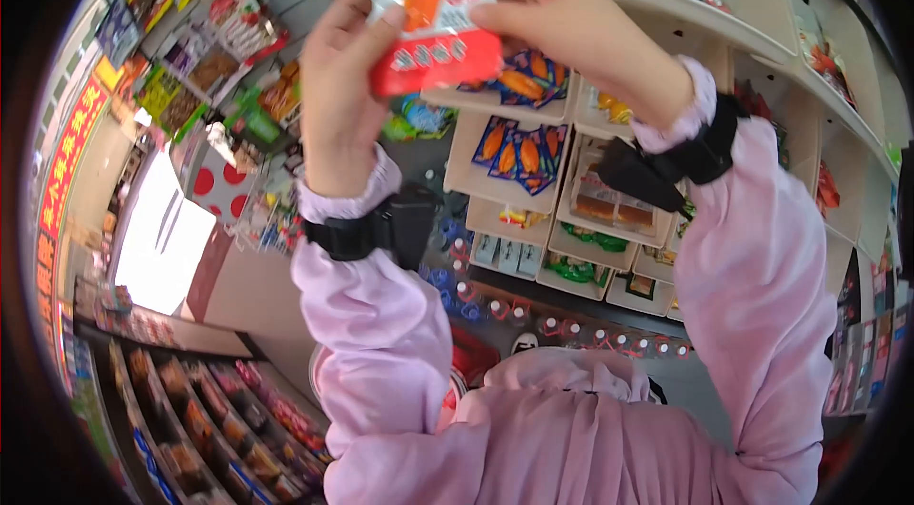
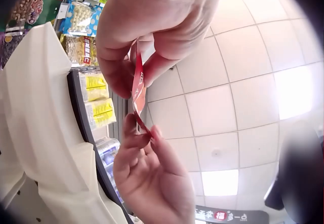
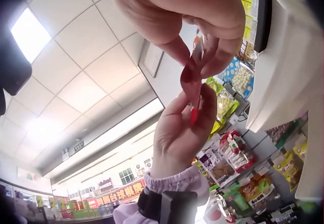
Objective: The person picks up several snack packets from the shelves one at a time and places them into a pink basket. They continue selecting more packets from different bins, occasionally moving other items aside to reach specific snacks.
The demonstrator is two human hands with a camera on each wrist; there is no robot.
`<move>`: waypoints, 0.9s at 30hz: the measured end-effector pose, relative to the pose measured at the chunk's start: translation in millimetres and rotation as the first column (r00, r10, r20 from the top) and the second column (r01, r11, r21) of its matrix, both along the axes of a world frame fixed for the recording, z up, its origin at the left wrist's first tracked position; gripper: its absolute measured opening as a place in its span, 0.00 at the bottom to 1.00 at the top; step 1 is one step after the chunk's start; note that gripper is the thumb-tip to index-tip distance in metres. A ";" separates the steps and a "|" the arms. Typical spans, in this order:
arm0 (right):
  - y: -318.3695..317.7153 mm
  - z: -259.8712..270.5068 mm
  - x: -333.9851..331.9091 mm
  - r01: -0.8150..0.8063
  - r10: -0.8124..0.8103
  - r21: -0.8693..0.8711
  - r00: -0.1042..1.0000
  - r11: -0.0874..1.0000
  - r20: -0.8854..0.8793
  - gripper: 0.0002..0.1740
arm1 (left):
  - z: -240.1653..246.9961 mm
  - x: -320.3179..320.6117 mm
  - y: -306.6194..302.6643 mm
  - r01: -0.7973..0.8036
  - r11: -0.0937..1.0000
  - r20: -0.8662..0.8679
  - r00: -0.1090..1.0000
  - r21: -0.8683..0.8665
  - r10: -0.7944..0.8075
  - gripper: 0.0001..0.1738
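Note:
A flat snack pouch, silver-white with an orange picture and a red band, is held up in front of the shelves. My left hand pinches one side of it, thumb lying on the face. On the opposite side my right hand grips the edge between thumb and fingers. The left wrist view shows the pouch nearly edge-on, with the left hand above and the right hand below. Seen from the right wrist, the pouch bends slightly between both hands.
Cream shelf bins hold blue snack packets and packaged bread. Snack bags hang on the wall at left. Bottles stand in a row along the shelf's foot. More goods fill a rack at lower left.

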State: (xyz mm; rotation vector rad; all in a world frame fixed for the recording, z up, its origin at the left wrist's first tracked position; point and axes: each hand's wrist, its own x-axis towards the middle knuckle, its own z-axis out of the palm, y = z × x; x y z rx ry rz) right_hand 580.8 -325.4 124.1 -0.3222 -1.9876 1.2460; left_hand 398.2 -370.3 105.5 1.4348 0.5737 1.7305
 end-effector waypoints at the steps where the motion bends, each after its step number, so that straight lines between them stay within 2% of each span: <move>1: -5.0 -17.9 -1.8 -0.015 0.015 -0.004 0.999 1.000 -0.040 0.24 | -16.5 0.3 -11.0 -0.044 0.998 0.017 0.999 -0.040 0.045 0.17; 2: -13.4 -37.1 -2.3 -0.033 0.032 -0.011 0.996 0.999 -0.081 0.23 | -36.1 -0.7 -19.7 -0.055 0.998 0.026 0.998 -0.025 0.056 0.18; 4: -29.6 -72.8 -1.8 -0.058 0.055 -0.046 0.997 0.997 -0.058 0.22 | -71.9 1.4 -45.8 -0.053 0.991 0.081 0.995 -0.125 0.063 0.19; 7: -58.2 -129.9 1.7 -0.120 0.115 -0.295 0.993 0.948 -0.034 0.24 | -129.1 4.0 -86.5 -0.064 0.957 0.138 0.985 -0.282 0.106 0.21; 10: -93.3 -184.3 5.7 -0.147 0.161 -0.425 0.987 0.893 -0.003 0.23 | -186.0 9.3 -130.8 -0.037 0.895 0.207 0.968 -0.445 0.143 0.20; 12: -117.6 -228.8 10.7 -0.183 0.222 -0.484 0.975 0.856 0.024 0.22 | -224.0 5.7 -168.5 -0.019 0.829 0.176 0.974 -0.559 0.141 0.19; 14: -143.9 -277.5 20.0 -0.222 0.344 -0.617 0.935 0.755 0.084 0.20 | -259.5 9.5 -208.7 -0.001 0.748 0.168 0.974 -0.664 0.150 0.19; 15: -163.8 -276.9 25.1 -0.211 0.400 -0.730 0.912 0.650 0.091 0.20 | -276.2 13.7 -228.5 0.006 0.703 0.172 0.971 -0.711 0.165 0.19; 17: -188.1 -305.4 32.4 -0.218 0.499 -0.794 0.858 0.568 0.121 0.21 | -295.9 32.9 -271.0 0.045 0.636 0.233 0.949 -0.770 0.215 0.19; 19: -208.2 -335.4 36.6 -0.219 0.595 -0.857 0.795 0.466 0.120 0.21 | -314.8 44.6 -309.8 0.003 0.488 0.142 0.958 -0.873 0.249 0.19; 20: -217.4 -349.5 38.1 -0.210 0.636 -0.868 0.758 0.449 0.146 0.21 | -324.0 49.9 -327.1 -0.015 0.408 0.098 0.962 -0.913 0.254 0.20; 25: -252.8 -370.1 33.7 -0.146 0.761 -0.917 0.614 0.372 0.211 0.22 | -348.9 69.6 -383.6 0.071 0.335 0.197 0.912 -0.940 0.359 0.24; 27: -260.7 -372.2 27.1 -0.125 0.767 -0.919 0.599 0.374 0.230 0.23 | -345.6 69.4 -394.2 0.100 0.297 0.216 0.896 -0.949 0.388 0.24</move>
